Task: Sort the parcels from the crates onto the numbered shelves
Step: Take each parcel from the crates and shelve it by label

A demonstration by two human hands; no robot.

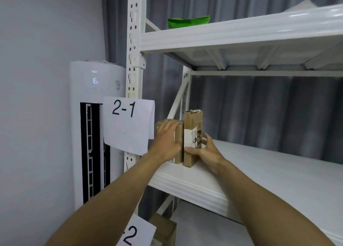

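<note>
White shelf [259, 173], labelled by paper sign "2-1" [128, 123]: two cardboard parcels upright at its left end, touching. Taller parcel [193, 127] (white label) pinched by right hand [206, 153]. Shorter parcel [178, 145]: left hand [167, 140] flat against it, fingers spread.

Two cardboard parcels stand upright side by side at the left end of the middle shelf [259, 175], beside the paper sign [128, 123] reading "2-1". The left hand [167, 140] lies flat over the shorter parcel [178, 145]; the right hand [206, 151] grips the taller parcel [193, 127] (its white label faces outward). A green pouch [188, 21] rests on the shelf above.
</note>
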